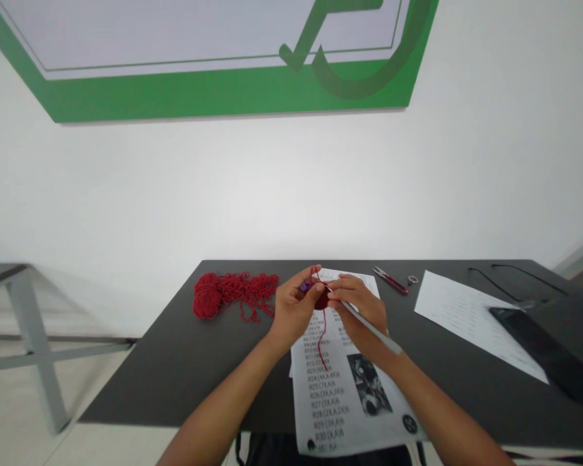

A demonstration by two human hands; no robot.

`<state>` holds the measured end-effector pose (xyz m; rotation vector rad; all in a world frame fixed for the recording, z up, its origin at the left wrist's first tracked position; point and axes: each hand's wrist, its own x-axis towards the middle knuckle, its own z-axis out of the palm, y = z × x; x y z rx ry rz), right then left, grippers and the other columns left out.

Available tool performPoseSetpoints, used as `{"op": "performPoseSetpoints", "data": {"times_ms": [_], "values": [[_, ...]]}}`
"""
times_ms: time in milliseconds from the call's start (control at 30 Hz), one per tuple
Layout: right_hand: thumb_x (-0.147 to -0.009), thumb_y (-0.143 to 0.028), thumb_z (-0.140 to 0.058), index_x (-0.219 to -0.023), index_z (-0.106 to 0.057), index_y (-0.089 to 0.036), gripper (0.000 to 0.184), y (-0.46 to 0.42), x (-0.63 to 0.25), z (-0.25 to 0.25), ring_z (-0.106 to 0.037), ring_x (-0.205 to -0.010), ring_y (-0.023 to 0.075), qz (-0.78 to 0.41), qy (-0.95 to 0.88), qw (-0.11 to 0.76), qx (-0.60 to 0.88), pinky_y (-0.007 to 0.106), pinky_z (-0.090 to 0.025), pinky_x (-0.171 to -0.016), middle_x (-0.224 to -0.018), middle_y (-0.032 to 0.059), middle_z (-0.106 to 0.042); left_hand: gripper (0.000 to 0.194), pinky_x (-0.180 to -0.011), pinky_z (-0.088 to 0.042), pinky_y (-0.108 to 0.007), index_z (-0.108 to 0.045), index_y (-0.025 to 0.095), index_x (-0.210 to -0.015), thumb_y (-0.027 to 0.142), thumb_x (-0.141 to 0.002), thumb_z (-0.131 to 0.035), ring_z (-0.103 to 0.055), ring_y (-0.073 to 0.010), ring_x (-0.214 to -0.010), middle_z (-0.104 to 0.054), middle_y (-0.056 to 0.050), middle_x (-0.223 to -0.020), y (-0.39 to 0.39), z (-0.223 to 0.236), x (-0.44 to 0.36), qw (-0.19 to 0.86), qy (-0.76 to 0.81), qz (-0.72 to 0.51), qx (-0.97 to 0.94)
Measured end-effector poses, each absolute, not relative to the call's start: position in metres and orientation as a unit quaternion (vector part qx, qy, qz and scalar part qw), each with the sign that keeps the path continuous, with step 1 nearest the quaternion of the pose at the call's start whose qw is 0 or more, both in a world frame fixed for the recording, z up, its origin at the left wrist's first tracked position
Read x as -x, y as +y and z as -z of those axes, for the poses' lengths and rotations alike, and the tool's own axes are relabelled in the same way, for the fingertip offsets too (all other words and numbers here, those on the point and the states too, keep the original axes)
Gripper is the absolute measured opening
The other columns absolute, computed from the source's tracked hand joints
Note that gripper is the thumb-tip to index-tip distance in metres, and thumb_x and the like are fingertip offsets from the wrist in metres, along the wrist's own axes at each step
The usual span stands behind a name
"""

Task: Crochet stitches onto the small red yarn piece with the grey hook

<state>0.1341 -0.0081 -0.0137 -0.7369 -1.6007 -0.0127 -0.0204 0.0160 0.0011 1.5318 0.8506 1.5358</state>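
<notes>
Over the middle of the table, my left hand (296, 301) pinches a small dark red crochet piece (322, 299), with a strand of red yarn raised over its index finger. A little purple stitch marker (306, 285) shows beside those fingers. My right hand (358, 307) is closed around a crochet hook (369, 327) with a long grey handle, its tip at the piece. From the piece a red yarn tail (322, 343) hangs down in front of a printed pattern sheet (325, 401). To the left lies a red yarn ball (206, 296) with loose tangled yarn (250, 291).
Small thread snips (391, 280) with a ring lie behind my right hand. Farther right are another printed sheet (466, 317), a pair of eyeglasses (529, 281) and a black phone-like object (539, 346). The dark table (175, 382) meets a white wall.
</notes>
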Motion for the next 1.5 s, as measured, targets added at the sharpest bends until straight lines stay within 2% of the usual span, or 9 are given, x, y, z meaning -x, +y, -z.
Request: {"op": "performPoseSetpoints", "data": {"times_ms": [200,367,500,633,767,933,1100,1300,1500], "values": [[-0.096,-0.027,-0.063,-0.095,-0.069,-0.029,0.007,-0.006,-0.13,0.013,-0.074,-0.103,0.0231,0.012,-0.727,0.585,0.359,0.051,-0.055,-0.104,-0.107,0.0014,-0.081,0.028,-0.072,-0.059,-0.026,-0.077,0.019,-0.111,0.018,-0.085,-0.067,-0.072,-0.016,-0.075,-0.078,-0.004,-0.086,0.026,-0.001,0.029,0.177,0.362,-0.606,-0.685],[-0.096,-0.034,-0.06,-0.097,-0.071,-0.029,0.012,-0.015,-0.123,0.02,-0.067,-0.124,0.028,-0.042,-0.706,0.58,0.405,0.054,-0.053,-0.108,-0.117,0.0035,-0.079,0.025,-0.067,-0.059,-0.026,-0.079,0.019,-0.106,0.018,-0.084,-0.067,-0.072,-0.016,-0.071,-0.078,-0.003,-0.084,0.023,0.0,0.022,0.223,0.387,-0.626,-0.64],[-0.096,-0.043,-0.06,-0.101,-0.071,-0.027,0.02,-0.019,-0.121,0.023,-0.054,-0.14,0.0318,-0.192,-0.626,0.622,0.43,0.055,-0.051,-0.108,-0.122,0.0066,-0.077,0.02,-0.07,-0.062,-0.031,-0.079,0.017,-0.099,0.021,-0.083,-0.067,-0.074,-0.0191,-0.075,-0.08,-0.005,-0.089,0.021,-0.004,0.019,0.274,0.4,-0.63,-0.607],[-0.096,-0.043,-0.06,-0.089,-0.067,-0.024,0.021,-0.007,-0.125,0.018,-0.074,-0.107,0.0271,-0.401,-0.523,0.682,0.318,0.05,-0.058,-0.096,-0.105,0.0071,-0.081,0.021,-0.08,-0.061,-0.032,-0.077,0.017,-0.098,0.018,-0.078,-0.07,-0.075,-0.0202,-0.085,-0.08,-0.006,-0.095,0.022,-0.001,0.017,0.288,0.39,-0.629,-0.608],[-0.091,-0.048,-0.067,-0.077,-0.063,-0.023,0.029,0.006,-0.126,0.015,-0.076,-0.078,0.0216,-0.473,-0.452,0.712,0.255,0.04,-0.062,-0.078,-0.083,0.0048,-0.079,0.022,-0.078,-0.06,-0.03,-0.073,0.019,-0.1,0.018,-0.078,-0.072,-0.074,-0.0194,-0.083,-0.078,-0.005,-0.092,0.016,0.006,0.014,0.266,0.383,-0.612,-0.639],[-0.089,-0.051,-0.069,-0.084,-0.071,-0.023,0.028,0.006,-0.128,0.019,-0.072,-0.082,0.0196,-0.401,-0.491,0.721,0.28,0.035,-0.061,-0.075,-0.085,0.004,-0.076,0.02,-0.074,-0.06,-0.03,-0.071,0.021,-0.101,0.022,-0.081,-0.071,-0.074,-0.0198,-0.081,-0.078,-0.005,-0.092,0.008,0.008,0.013,0.219,0.373,-0.586,-0.685],[-0.095,-0.035,-0.065,-0.089,-0.076,-0.026,0.016,-0.007,-0.129,0.016,-0.07,-0.092,0.0212,-0.218,-0.599,0.699,0.323,0.037,-0.06,-0.083,-0.093,0.0048,-0.074,0.019,-0.07,-0.059,-0.029,-0.071,0.021,-0.102,0.027,-0.085,-0.07,-0.072,-0.0185,-0.075,-0.077,-0.005,-0.09,0.007,0.013,0.011,0.226,0.346,-0.596,-0.688],[-0.093,-0.035,-0.065,-0.099,-0.076,-0.027,0.015,-0.012,-0.119,0.026,-0.073,-0.086,0.0209,-0.13,-0.604,0.68,0.395,0.035,-0.064,-0.071,-0.101,0.0049,-0.073,0.026,-0.056,-0.057,-0.026,-0.069,0.02,-0.099,0.041,-0.086,-0.073,-0.068,-0.0144,-0.067,-0.072,-0.007,-0.102,0.005,0.018,0.004,0.382,0.317,-0.618,-0.61],[-0.09,-0.034,-0.069,-0.099,-0.075,-0.028,0.012,-0.015,-0.121,0.028,-0.07,-0.066,0.0176,-0.138,-0.593,0.684,0.402,0.031,-0.061,-0.055,-0.091,0.002,-0.073,0.035,-0.05,-0.052,-0.02,-0.054,0.021,-0.092,0.04,-0.08,-0.082,-0.06,-0.0097,-0.052,-0.064,0.005,-0.066,0.001,0.016,-0.002,0.574,0.215,-0.609,-0.503]]}}
